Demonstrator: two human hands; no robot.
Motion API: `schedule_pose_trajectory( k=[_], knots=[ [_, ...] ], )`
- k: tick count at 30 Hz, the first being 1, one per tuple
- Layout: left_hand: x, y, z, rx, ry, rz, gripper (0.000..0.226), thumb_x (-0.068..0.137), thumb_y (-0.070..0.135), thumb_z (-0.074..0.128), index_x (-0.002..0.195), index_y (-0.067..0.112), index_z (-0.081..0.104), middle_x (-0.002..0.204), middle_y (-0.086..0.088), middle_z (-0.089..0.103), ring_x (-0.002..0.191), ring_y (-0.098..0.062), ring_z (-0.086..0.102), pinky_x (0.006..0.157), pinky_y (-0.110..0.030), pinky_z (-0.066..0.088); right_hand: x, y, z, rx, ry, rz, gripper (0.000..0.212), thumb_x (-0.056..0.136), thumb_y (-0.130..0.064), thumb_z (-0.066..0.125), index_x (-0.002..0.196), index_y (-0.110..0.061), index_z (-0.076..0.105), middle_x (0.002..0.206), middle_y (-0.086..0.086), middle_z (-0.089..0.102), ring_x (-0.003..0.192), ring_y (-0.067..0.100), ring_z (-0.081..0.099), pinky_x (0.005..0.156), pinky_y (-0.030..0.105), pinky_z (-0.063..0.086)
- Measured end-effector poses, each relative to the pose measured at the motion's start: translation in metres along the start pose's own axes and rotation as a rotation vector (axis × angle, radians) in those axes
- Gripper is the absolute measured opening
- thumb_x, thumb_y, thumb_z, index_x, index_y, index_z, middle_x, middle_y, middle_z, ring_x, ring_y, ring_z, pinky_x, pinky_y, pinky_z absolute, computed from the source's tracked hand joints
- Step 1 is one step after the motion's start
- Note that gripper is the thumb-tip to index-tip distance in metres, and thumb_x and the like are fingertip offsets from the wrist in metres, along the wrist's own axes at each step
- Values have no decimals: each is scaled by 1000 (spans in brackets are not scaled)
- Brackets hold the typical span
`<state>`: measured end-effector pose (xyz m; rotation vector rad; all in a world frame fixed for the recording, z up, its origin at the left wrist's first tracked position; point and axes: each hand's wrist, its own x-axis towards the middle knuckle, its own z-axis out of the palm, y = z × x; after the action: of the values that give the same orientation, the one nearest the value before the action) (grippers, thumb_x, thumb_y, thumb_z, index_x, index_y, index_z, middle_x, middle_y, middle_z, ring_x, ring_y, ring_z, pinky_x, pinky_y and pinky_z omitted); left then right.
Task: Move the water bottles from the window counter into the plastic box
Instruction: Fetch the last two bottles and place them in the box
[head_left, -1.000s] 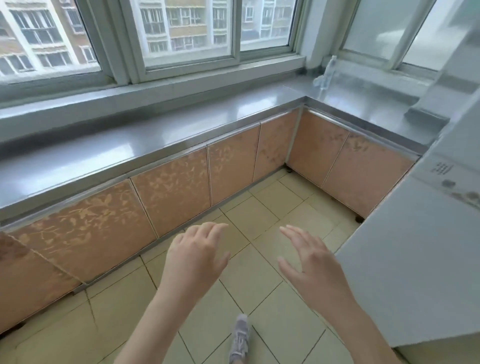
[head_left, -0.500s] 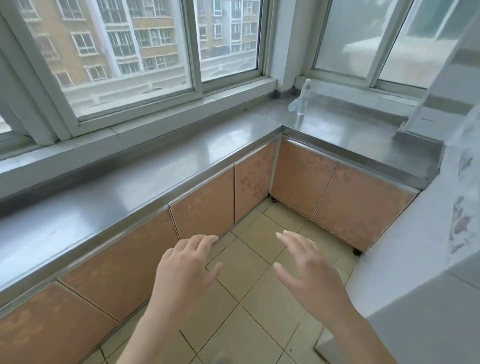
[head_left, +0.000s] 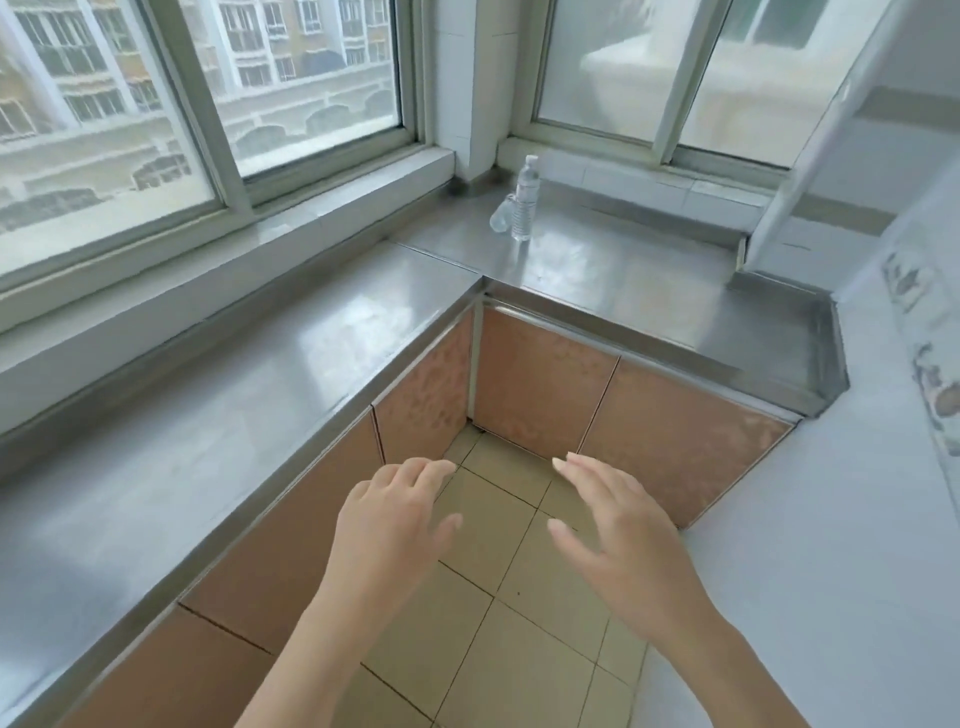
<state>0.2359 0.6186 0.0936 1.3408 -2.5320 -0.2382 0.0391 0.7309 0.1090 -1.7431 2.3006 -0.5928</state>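
The steel table (head_left: 322, 364) is running in an L beneath the windows (head_left: 291, 88), above the tiled floor (head_left: 498, 613). The left hand (head_left: 387, 525) and right hand (head_left: 618, 535) are hovering over that floor, each grip spread wide and gripping nothing. One water bottle (head_left: 524, 200) is standing upright in the table's far corner, another (head_left: 500, 215) lying just beside it, well apart from both hands.

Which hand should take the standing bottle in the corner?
Right, probably. The bottle stands far off, slightly right of centre, and the right hand is on that side. Left hand is equally empty, open and about as far.
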Motion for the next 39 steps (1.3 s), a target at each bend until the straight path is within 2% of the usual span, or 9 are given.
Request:
schedule_pose_trajectory(
  k=[8,16,21,28,32,35,39],
  knots=[
    [167,17,34,-28,-40,92,47,79,43,72,124,29,63,118,14,67,107,-16,65,84,-33,50,134,66,-12,3,19,114,54,91,-40,54,142,-34,39,147,-18,37,136,3,29,111,25,27],
    [336,39,77,-99,-79,58,51,93,50,53,141,37,43,141,19,49,130,-9,46,105,-30,39,299,144,-30,-11,-40,75,57,92,-45,48,145,-38,30,151,-23,27,139,-3,21,113,20,18],
    [430,41,89,-90,-71,6,50,94,51,50,142,40,39,145,21,44,134,-7,41,106,-29,36,398,177,-40,-33,-74,19,57,92,-47,47,146,-36,30,151,-20,29,139,3,24,115,26,21],
    [547,18,109,-74,-96,-73,49,93,49,53,139,38,43,141,17,49,130,-13,46,104,-33,40,524,201,-31,-41,-106,-27,55,93,-45,46,145,-35,31,151,-18,31,139,6,25,113,26,21],
    [626,-10,129,-80,-92,-58,48,86,44,66,131,30,56,130,10,62,118,-19,59,91,-37,48,604,211,-20,-67,-105,-23,57,94,-46,44,147,-33,29,153,-16,27,141,6,22,114,26,19],
    [693,-28,140,-80,-102,-38,49,88,46,63,134,30,53,131,11,60,118,-18,58,90,-34,48,665,216,-11,-38,-107,22,61,90,-49,44,147,-31,31,152,-13,31,140,8,26,114,28,23],
    [790,-55,159,-134,-167,-55,52,92,48,57,140,31,45,138,11,55,124,-16,53,94,-33,46,746,219,0,33,-107,100,67,89,-42,56,148,-31,26,151,-14,33,138,8,29,111,26,26]
  ],
)
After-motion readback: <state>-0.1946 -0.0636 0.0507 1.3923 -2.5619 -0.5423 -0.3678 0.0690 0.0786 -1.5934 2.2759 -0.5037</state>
